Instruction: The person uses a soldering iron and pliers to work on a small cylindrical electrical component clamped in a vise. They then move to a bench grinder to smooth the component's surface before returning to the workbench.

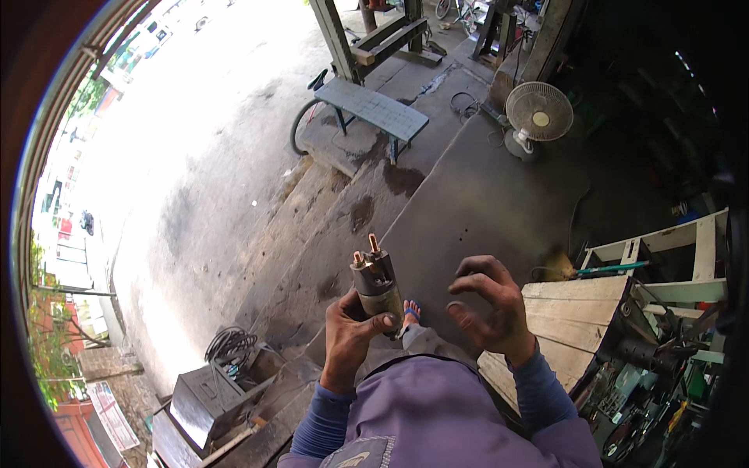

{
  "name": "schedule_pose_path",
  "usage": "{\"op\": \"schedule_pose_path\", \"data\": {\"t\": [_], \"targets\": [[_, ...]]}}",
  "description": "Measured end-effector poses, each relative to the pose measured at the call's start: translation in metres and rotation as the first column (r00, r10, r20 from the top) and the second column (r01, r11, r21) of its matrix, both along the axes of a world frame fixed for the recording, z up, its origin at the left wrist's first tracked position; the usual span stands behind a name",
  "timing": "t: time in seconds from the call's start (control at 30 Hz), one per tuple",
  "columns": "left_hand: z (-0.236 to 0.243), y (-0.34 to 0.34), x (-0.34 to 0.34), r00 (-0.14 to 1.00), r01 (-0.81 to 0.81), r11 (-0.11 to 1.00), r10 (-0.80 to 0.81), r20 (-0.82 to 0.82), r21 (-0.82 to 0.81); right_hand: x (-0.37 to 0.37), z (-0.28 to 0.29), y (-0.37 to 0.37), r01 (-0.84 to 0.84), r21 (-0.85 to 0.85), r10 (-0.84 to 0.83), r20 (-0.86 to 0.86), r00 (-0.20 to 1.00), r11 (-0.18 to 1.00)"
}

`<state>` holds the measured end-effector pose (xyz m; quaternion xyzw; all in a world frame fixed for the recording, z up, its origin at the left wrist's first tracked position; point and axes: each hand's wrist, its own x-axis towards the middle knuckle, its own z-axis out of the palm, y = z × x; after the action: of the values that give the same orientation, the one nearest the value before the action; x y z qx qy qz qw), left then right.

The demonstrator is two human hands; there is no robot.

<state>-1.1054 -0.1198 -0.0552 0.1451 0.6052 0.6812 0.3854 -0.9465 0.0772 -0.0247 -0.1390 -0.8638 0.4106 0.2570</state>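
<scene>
Dark metal cylinder (pixel 379 295) with two copper-coloured studs (pixel 374 243), gripped in the left hand (pixel 351 331).
The fingers and thumb clasp it, studs upward, before the body; the right hand (pixel 495 310) is raised near it, bent fingers spread. A patch (pixel 363 452) on the purple shirt (pixel 437 405) bears a mark; the banner (pixel 111 413) at far left carries small, blurred print.

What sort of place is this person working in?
Probably a repair workshop: the left hand holds a grimy metal cylinder with copper-coloured studs, jumbled parts lie beside wooden boards, and a dark coil of cable sits at lower left.
</scene>
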Motion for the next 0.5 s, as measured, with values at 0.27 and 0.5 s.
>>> {"op": "schedule_pose_path", "data": {"t": [0.27, 0.5], "targets": [[-0.01, 0.108, -0.092, 0.96, 0.232, 0.96, -0.252, 0.123, 0.156, -0.05, -0.041, 0.071, 0.359, -0.41, -0.298, 0.208, 0.932, 0.838], [-0.03, 0.237, -0.183, 0.92, 0.309, 0.932, -0.344, 0.188, 0.191, -0.176, -0.062, 0.14, 0.295, -0.475, -0.309, 0.052, 0.95, 0.829]]}}
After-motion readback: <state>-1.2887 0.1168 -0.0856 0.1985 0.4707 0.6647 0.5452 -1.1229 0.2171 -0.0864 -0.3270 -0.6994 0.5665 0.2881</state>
